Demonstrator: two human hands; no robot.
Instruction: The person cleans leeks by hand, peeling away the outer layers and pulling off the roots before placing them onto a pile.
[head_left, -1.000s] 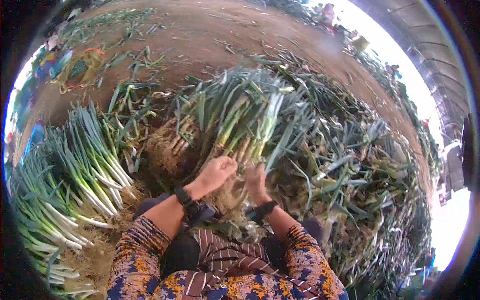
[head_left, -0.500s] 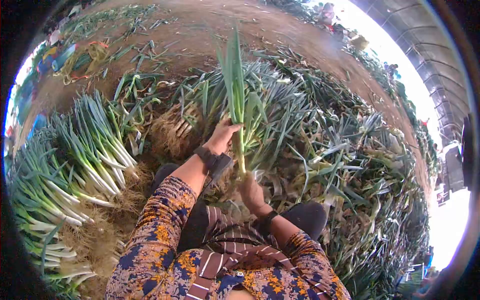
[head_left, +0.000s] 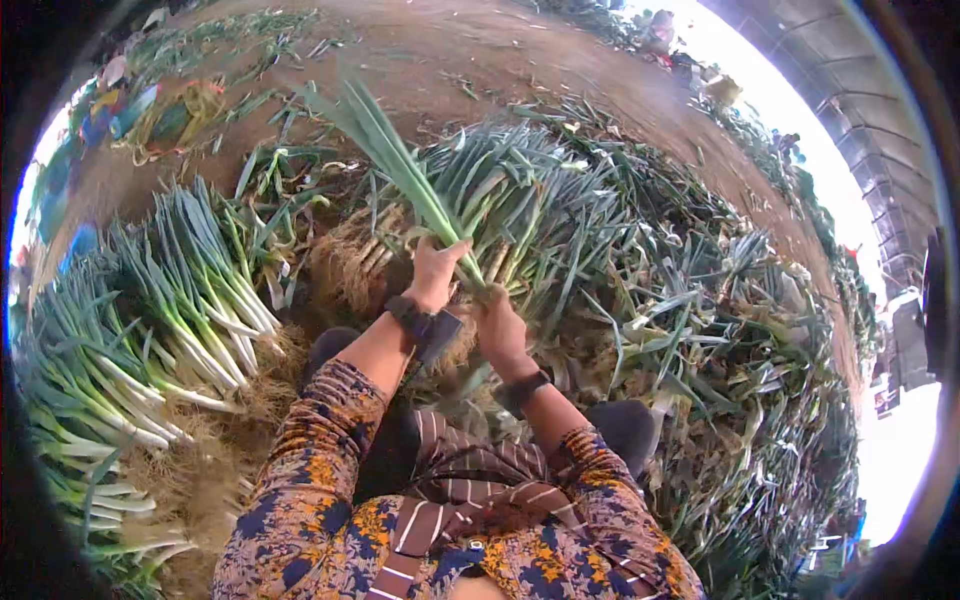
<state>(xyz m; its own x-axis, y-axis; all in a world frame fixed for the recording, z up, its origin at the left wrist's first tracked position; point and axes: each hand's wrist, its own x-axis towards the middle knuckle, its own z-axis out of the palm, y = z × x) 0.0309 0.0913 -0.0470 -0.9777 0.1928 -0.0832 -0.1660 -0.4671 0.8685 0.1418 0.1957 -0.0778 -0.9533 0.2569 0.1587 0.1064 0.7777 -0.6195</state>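
Observation:
A long green onion (head_left: 400,160) slants up and to the left in front of me, its leaves fanned at the top. My left hand (head_left: 436,272) is closed around its stalk, thumb laid across. Just below and to the right, my right hand (head_left: 502,325) is closed on the lower part of the same stalk, hiding that end. Right behind my hands lies a heap of untrimmed green onions (head_left: 560,190), with brown roots (head_left: 350,265) showing on its left side.
At my left, cleaned green onions (head_left: 215,300) with white stems lie in rows, roots towards me. Stripped leaves (head_left: 720,400) pile up on my right. Beyond the heap runs bare brown ground (head_left: 430,50), and a net bag (head_left: 185,115) sits at the far left.
The green onion has tipped from nearly upright to leaning left. My right hand has moved up, closer to my left hand, which has shifted slightly left.

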